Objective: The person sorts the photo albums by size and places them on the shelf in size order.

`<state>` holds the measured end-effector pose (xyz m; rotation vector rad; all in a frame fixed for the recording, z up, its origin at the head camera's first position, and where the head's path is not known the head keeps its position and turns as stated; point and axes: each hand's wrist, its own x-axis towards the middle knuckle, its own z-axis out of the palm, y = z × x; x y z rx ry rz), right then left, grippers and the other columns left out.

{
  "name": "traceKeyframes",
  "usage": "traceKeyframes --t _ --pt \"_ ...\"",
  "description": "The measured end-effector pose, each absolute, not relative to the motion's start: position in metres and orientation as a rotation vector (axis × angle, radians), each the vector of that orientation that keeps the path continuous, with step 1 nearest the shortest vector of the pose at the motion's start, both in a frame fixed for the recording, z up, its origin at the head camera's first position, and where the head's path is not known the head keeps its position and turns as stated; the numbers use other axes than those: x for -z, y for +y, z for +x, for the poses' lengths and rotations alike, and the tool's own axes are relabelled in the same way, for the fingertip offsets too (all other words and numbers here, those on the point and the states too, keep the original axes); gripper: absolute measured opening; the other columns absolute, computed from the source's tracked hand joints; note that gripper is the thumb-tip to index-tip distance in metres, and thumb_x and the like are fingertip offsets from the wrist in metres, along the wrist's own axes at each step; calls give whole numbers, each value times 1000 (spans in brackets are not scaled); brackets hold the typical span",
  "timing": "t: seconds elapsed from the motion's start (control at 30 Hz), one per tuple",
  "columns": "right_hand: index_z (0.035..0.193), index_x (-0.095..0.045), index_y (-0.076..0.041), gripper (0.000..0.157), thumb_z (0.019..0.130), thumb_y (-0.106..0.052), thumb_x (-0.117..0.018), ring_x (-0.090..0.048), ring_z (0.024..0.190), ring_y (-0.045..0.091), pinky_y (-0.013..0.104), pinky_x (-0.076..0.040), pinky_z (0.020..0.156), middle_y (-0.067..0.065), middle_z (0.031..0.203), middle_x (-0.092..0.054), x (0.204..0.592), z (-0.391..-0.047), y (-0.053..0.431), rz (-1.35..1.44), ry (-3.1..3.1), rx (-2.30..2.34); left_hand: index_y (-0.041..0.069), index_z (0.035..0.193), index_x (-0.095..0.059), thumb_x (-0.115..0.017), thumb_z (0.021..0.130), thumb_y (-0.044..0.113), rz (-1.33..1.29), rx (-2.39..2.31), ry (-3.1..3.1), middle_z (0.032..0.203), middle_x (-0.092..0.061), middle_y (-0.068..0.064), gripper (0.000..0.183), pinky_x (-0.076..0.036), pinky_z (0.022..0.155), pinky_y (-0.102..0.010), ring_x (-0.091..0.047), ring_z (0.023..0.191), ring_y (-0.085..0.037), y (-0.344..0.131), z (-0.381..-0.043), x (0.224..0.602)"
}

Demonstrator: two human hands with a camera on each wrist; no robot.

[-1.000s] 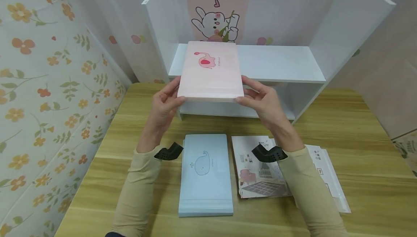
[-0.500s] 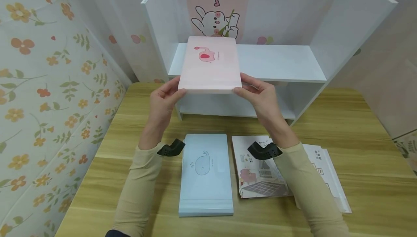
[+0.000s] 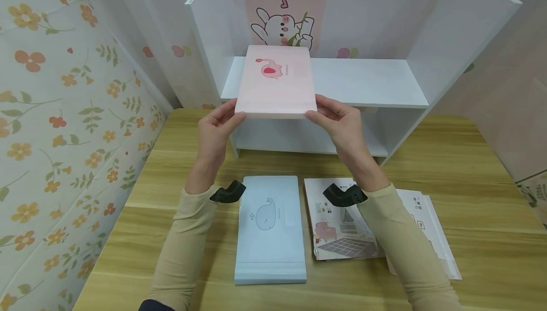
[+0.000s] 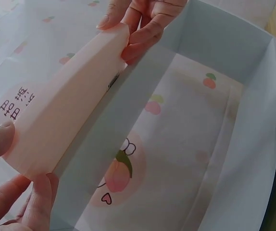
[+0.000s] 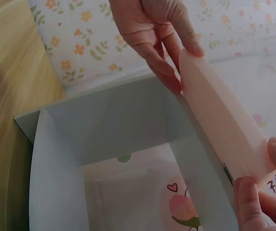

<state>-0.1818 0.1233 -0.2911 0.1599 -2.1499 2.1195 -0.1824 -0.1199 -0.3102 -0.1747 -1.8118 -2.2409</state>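
Observation:
A thick pink notebook [image 3: 275,83] with an elephant drawing lies nearly flat between my hands. Its far part is over the upper board of the white shelf [image 3: 363,80]. My left hand [image 3: 215,128] grips its near left corner, thumb on top and fingers at the side and below. Gripping the near right corner the same way is my right hand [image 3: 339,123]. Both wrist views show the pink spine [image 4: 66,106] pinched at its two ends, just over the board's front edge. Whether its underside touches the board cannot be told.
A pale blue notebook [image 3: 270,235] with a whale drawing lies on the wooden table [image 3: 141,235], apparently on another one. Right of it lie a printed magazine or booklet [image 3: 337,225] and several white papers [image 3: 436,235], partly under the right sleeve. Upright shelf sides [image 3: 461,50] flank the board.
Both hands have pushed the pink notebook a little farther away, deeper over the upper board, slowing in the last half second. The things on the table have stayed put.

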Motion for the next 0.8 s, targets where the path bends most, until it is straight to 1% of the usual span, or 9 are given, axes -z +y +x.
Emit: traceKeyframes --t 0.13,0.3,0.57,0.8 --pt "123 -59 3 46 80 -7 -74 -62 90 14 20 -49 82 8 102 -65 292 -182 123 153 -2137 -2117 -12 120 -56 -65 84 -5 -162 2240 -1813 96 -66 4 38 -47 82 -24 -60 90 -13 -119 -183 310" --pt "123 -58 4 46 81 -7 -73 -61 90 15 19 -50 81 11 105 -63 293 -181 124 220 -2164 -2045 -12 120 -56 -65 84 -6 -164 2225 -1825 98 -64 2 38 -47 82 -23 -60 91 -13 -119 -183 311" --pt "122 -58 4 43 83 -6 -71 -60 88 14 19 -50 80 10 103 -62 295 -181 125 270 -2171 -1992 -11 120 -56 -65 85 -4 -152 2230 -1813 100 -63 1 38 -47 83 -23 -60 92 -13 -118 -182 312" --pt "122 -58 5 44 81 -7 -72 -61 88 13 19 -50 80 8 101 -64 297 -179 127 301 -2138 -1989 -11 120 -57 -65 84 -4 -159 2222 -1806 103 -63 -2 37 -48 82 -23 -60 92 -14 -118 -181 314"
